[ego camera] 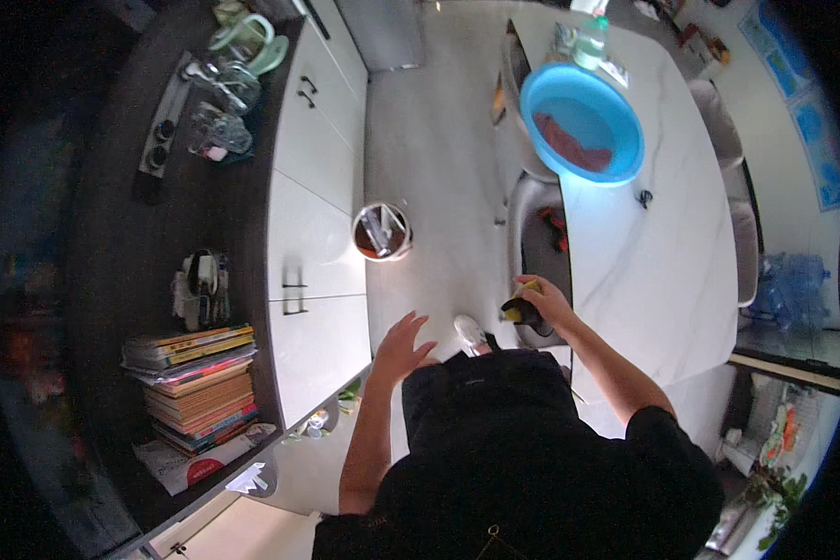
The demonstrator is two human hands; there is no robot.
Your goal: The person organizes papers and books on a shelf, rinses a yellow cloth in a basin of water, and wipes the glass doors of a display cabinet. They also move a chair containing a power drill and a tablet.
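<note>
My right hand is closed around a yellow and black object, whose kind I cannot tell, beside a grey chair. My left hand hangs over the floor near the white cabinets, fingers apart and holding nothing. On the marble-patterned table rests a light blue plastic basin with a dark red cloth inside. A clear bottle with a green top stands behind the basin. A small black item lies near it on the tabletop.
A round bin with rubbish in it stands on the floor against the white cabinets. The dark counter at left holds a tall stack of books, a glass jug and clear plastic. More chairs line the table's far side.
</note>
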